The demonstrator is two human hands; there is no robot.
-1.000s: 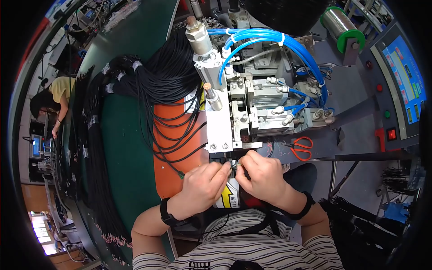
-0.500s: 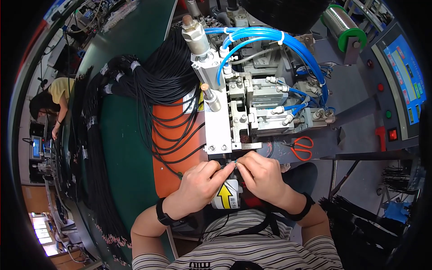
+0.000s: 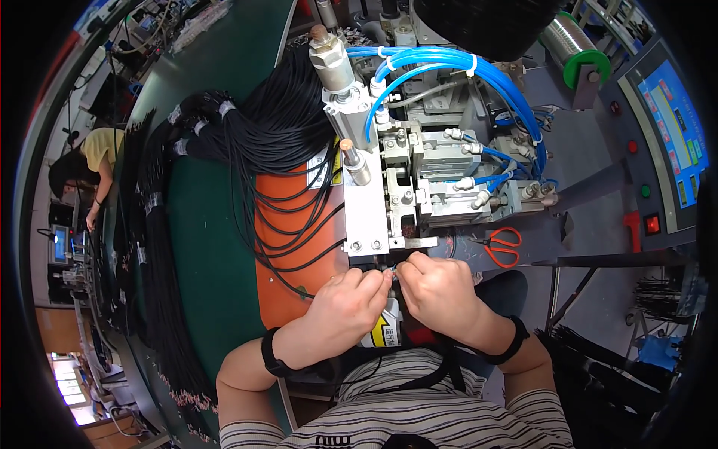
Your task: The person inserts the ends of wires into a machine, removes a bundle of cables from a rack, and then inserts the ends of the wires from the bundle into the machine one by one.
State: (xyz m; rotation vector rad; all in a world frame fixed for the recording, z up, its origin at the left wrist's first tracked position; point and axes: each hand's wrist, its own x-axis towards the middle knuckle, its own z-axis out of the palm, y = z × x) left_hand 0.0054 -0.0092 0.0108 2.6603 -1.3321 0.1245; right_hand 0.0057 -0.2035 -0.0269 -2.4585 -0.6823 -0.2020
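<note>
My left hand (image 3: 346, 305) and my right hand (image 3: 440, 290) meet fingertip to fingertip just below the front of a metal clamping machine (image 3: 366, 224). A black cable (image 3: 288, 286) runs over the orange plate (image 3: 278, 303) into my left hand, whose fingers are closed on it. Thumb and forefinger of my right hand are pinched together beside the left fingertips. A tiny greenish bit shows between the two hands; it is too small to name. Under my hands a white label with a yellow arrow (image 3: 384, 329) is partly covered.
A thick bundle of black cables (image 3: 277, 120) lies left of the machine, with more on the green table (image 3: 202, 247). Red-handled scissors (image 3: 502, 247) lie to the right. Blue air hoses (image 3: 493, 78), a solder wire spool (image 3: 572, 49) and a control screen (image 3: 673, 127) stand beyond. Another person (image 3: 97, 161) works far left.
My left fingers have curled in more, and that hand covers more of the arrow label. My right hand has turned slightly, still at the same spot. The view has shifted a little.
</note>
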